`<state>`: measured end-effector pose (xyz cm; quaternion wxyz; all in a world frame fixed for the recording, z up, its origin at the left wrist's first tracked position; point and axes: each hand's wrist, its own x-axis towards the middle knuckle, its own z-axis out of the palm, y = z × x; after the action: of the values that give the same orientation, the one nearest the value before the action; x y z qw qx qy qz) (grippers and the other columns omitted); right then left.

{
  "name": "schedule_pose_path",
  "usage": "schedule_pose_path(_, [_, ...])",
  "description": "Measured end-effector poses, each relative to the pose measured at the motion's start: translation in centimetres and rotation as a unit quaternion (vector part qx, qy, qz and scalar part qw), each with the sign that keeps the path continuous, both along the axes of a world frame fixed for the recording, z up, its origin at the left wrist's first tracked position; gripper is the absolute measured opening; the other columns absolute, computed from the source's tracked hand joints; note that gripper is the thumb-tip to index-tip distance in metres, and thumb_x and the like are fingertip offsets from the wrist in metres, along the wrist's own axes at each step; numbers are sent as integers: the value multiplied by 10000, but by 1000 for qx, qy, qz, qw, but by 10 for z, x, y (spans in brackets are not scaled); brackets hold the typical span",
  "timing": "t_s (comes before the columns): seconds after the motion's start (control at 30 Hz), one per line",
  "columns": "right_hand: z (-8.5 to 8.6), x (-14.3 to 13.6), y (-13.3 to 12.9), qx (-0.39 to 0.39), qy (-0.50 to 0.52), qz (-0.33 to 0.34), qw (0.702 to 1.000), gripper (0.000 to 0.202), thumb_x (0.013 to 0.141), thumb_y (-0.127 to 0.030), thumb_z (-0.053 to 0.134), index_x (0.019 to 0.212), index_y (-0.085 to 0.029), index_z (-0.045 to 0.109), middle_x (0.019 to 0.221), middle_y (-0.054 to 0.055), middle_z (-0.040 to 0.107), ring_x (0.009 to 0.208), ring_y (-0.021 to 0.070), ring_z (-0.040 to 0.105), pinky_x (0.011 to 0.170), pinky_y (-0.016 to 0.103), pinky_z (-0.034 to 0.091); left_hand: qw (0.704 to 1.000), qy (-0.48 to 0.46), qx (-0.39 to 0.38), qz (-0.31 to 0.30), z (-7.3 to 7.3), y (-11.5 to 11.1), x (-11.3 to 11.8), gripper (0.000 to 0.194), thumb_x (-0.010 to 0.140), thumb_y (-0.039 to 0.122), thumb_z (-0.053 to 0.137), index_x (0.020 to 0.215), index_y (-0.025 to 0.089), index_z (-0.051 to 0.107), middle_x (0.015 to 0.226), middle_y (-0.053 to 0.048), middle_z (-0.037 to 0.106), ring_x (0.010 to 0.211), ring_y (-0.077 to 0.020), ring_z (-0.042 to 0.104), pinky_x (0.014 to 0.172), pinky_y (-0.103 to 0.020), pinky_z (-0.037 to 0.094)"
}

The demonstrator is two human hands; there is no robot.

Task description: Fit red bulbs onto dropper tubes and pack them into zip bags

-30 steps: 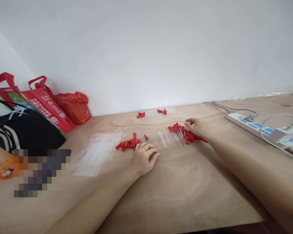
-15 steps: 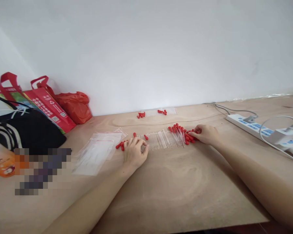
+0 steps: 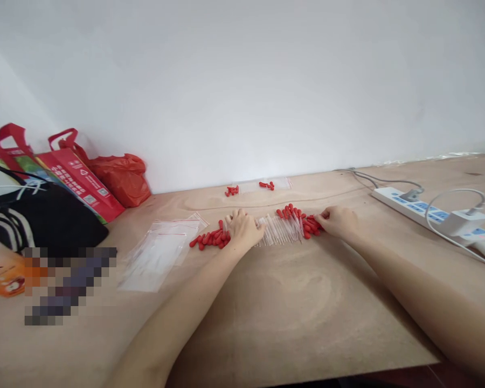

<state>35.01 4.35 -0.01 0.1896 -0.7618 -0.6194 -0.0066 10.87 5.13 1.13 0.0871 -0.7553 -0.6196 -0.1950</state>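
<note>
Red bulbs [image 3: 309, 228] | right hand [image 3: 338, 221]: curled, touching | left hand [image 3: 244, 229]: loosely spread, over tubes [image 3: 281, 230]

Plain indoor room, set up for light handwork; whether a home or a small workshop cannot be told for sure. A smooth white wall [image 3: 267, 86] rises behind a broad, unpainted wooden table [image 3: 299, 318] pushed against it. Everyday belongings crowd the left: 2 red-handled shopping bags [image 3: 78, 175], a red plastic bag [image 3: 123, 180] and a black bag [image 3: 64, 215] with white stripes. On the right lies a household-style white power strip [image 3: 398, 205] with plugs. Mid-table, clear tubes [image 3: 281, 229], red bulbs [image 3: 213, 238] and flat zip bags [image 3: 153, 264] suggest small-parts work.
</note>
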Motion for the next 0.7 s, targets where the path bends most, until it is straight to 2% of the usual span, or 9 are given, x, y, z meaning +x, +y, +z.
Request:
schedule_pose_path(0.17, [4,-1,-3,34,33,1,999,261,715,-412,466,646,-207,613,650,48,644,642,209,578,584,305,362,998,16,-39,41,-2,10,11,365,666,498,520,639,161,655,864,-152,589,933,-327,454,774,-457,275])
schedule_pose_path(0.43, [-3,-9,-5,71,82,28,994,259,716,-421,467,672,-208,609,650,30,644,635,189,575,578,285,352,992,13,-104,71,2,15,22,305,666,404,516,684,129,647,812,-174,638,883,-351,515,764,-486,271])
schedule_pose_path(0.6, [-5,-14,-7,88,120,39,988,253,748,-398,447,673,-203,592,668,28,639,656,182,568,595,281,355,992,10,-105,68,2,16,26,282,690,383,503,652,137,636,784,-162,649,878,-337,530,768,-475,283])
schedule_pose_path(0.7, [-3,-16,-9,127,115,44,984,256,757,-399,448,644,-203,566,667,37,628,696,199,550,636,303,359,994,3,-99,51,10,11,22,258,725,346,476,625,153,614,770,-133,647,872,-316,542,754,-451,313])
